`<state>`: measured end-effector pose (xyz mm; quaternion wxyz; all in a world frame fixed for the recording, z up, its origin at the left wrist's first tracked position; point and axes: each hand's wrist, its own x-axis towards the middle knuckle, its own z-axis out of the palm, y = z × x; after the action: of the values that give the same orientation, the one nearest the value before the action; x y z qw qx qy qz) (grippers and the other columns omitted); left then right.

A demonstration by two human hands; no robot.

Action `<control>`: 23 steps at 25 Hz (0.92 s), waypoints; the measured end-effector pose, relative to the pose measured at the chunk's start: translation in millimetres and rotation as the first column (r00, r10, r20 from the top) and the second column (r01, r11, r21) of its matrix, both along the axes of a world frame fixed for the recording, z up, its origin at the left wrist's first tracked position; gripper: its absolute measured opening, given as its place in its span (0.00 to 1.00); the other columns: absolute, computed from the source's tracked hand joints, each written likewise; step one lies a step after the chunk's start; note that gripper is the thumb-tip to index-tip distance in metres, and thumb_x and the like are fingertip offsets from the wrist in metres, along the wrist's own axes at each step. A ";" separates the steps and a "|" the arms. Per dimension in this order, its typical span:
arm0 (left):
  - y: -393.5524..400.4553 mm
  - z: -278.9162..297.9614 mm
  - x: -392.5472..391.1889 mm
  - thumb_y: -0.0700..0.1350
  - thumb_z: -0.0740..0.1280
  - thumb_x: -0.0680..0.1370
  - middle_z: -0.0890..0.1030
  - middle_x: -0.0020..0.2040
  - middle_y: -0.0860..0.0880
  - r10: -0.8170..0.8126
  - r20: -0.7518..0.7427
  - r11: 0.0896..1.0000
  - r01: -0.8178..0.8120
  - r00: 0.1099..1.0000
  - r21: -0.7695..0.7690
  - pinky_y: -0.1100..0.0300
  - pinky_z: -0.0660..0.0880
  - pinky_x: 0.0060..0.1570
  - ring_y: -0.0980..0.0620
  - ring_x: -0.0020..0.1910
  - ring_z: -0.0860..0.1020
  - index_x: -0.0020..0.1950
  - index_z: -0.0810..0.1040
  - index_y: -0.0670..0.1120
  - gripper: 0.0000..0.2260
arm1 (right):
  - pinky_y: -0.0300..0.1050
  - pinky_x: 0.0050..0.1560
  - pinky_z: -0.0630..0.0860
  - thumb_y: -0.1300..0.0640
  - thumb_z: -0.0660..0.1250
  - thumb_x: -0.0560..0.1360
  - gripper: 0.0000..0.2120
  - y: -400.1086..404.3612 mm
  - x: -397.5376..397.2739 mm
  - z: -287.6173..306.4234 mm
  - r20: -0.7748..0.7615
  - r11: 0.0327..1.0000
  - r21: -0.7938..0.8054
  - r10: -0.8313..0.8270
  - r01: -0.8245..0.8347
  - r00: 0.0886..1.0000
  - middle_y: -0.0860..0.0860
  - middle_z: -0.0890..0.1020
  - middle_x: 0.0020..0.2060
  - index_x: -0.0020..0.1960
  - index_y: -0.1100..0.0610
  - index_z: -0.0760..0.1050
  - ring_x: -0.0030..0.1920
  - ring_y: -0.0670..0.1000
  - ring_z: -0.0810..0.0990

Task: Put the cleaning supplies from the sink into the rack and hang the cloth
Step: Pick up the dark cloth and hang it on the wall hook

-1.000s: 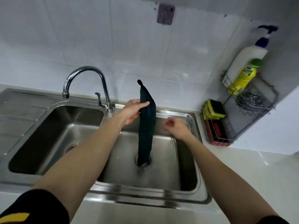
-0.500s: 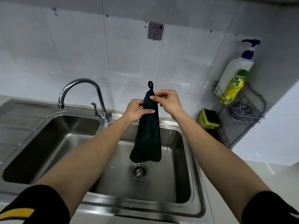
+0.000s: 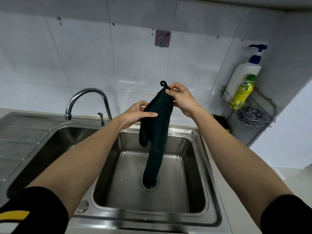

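A dark green cloth (image 3: 157, 132) hangs over the right sink basin (image 3: 194, 174), its lower end in front of the drain. My right hand (image 3: 181, 100) pinches its top corner just below the small hanging loop (image 3: 163, 83). My left hand (image 3: 136, 114) grips the cloth's left edge a little lower. A purple wall hook (image 3: 162, 38) is stuck on the tiles above the loop. In the corner, the wire rack (image 3: 253, 119) holds a white pump bottle (image 3: 243, 73), a green-capped yellow bottle (image 3: 242, 93), a steel scourer (image 3: 251, 114) and a sponge (image 3: 221, 119).
A chrome faucet (image 3: 87, 100) arches over the divide between the two basins. The left basin (image 3: 55, 149) and a ribbed drainboard (image 3: 15, 142) lie to the left. White counter runs along the right side of the sink.
My right hand came up from the sink and took the cloth's top corner below the loop. The cloth has risen toward the wall hook, and my view tilted upward.
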<state>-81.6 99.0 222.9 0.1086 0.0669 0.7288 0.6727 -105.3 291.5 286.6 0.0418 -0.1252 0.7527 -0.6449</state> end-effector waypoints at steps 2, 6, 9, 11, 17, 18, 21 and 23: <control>-14.9 3.6 -2.8 0.42 0.76 0.70 0.85 0.47 0.45 0.000 -0.015 1.000 -0.001 1.000 -0.025 0.55 0.78 0.51 0.48 0.47 0.83 0.49 0.77 0.47 0.12 | 0.42 0.37 0.71 0.60 0.62 0.79 0.10 -2.5 -3.9 4.2 0.012 1.000 -0.010 -0.023 0.023 1.000 0.51 0.78 0.35 0.39 0.53 0.70 0.35 0.49 0.75; -33.9 4.7 -9.2 0.37 0.73 0.71 0.84 0.52 0.47 -0.034 -0.036 0.971 0.025 0.999 -0.237 0.56 0.80 0.52 0.48 0.50 0.83 0.56 0.81 0.47 0.15 | 0.38 0.31 0.68 0.61 0.62 0.79 0.11 -17.7 -11.8 6.9 0.035 0.995 -0.063 -0.079 0.081 0.996 0.51 0.77 0.34 0.38 0.52 0.70 0.32 0.48 0.73; -50.8 -8.4 -12.5 0.33 0.69 0.73 0.83 0.53 0.44 0.031 -0.064 0.910 -0.055 0.997 -0.412 0.52 0.78 0.57 0.46 0.51 0.81 0.57 0.80 0.43 0.14 | 0.39 0.34 0.74 0.63 0.63 0.77 0.08 -27.0 -22.2 6.0 0.079 0.968 -0.178 -0.166 0.178 0.983 0.52 0.78 0.36 0.41 0.54 0.74 0.34 0.48 0.76; -64.6 -18.0 -15.7 0.35 0.68 0.75 0.83 0.54 0.41 0.101 -0.043 0.875 -0.109 0.994 -0.471 0.50 0.77 0.60 0.44 0.53 0.81 0.58 0.80 0.40 0.12 | 0.40 0.39 0.77 0.65 0.65 0.76 0.05 -28.9 -30.2 5.7 0.121 0.943 -0.258 -0.184 0.210 0.975 0.54 0.81 0.38 0.43 0.57 0.77 0.37 0.50 0.79; -87.8 -8.1 -37.2 0.41 0.73 0.73 0.83 0.39 0.48 0.178 -0.056 0.954 -0.187 0.982 -0.236 0.62 0.78 0.41 0.51 0.39 0.80 0.44 0.82 0.42 0.03 | 0.40 0.37 0.81 0.59 0.73 0.72 0.03 -29.6 -55.2 12.1 0.204 0.867 -0.419 -0.199 0.269 0.959 0.53 0.84 0.35 0.43 0.59 0.82 0.33 0.49 0.82; -88.9 -3.9 -42.4 0.42 0.73 0.73 0.83 0.36 0.51 0.186 -0.072 0.962 -0.197 0.980 -0.191 0.66 0.76 0.36 0.54 0.36 0.79 0.41 0.81 0.45 0.03 | 0.40 0.37 0.80 0.59 0.73 0.73 0.03 -30.7 -60.9 16.1 0.204 0.851 -0.441 -0.214 0.285 0.955 0.52 0.84 0.35 0.43 0.59 0.82 0.32 0.48 0.81; -84.2 10.1 -67.3 0.44 0.69 0.76 0.83 0.40 0.51 0.232 -0.091 0.969 -0.238 0.968 -0.063 0.65 0.77 0.39 0.55 0.39 0.81 0.46 0.80 0.46 0.02 | 0.40 0.37 0.79 0.59 0.72 0.73 0.04 -36.6 -81.8 32.4 0.197 0.815 -0.478 -0.263 0.327 0.944 0.52 0.82 0.35 0.41 0.57 0.83 0.31 0.49 0.79; -76.8 22.7 -89.6 0.42 0.66 0.78 0.82 0.45 0.48 0.246 -0.108 0.964 -0.255 0.963 -0.071 0.61 0.77 0.45 0.52 0.43 0.80 0.49 0.80 0.46 0.03 | 0.40 0.35 0.78 0.60 0.73 0.72 0.04 -41.9 -96.1 43.9 0.190 0.798 -0.496 -0.287 0.344 0.939 0.51 0.81 0.29 0.38 0.57 0.83 0.28 0.49 0.79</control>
<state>-171.3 22.3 245.6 -0.0105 0.0025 0.7637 0.6455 -201.4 249.5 330.5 -0.0624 0.0294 0.5564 -0.8280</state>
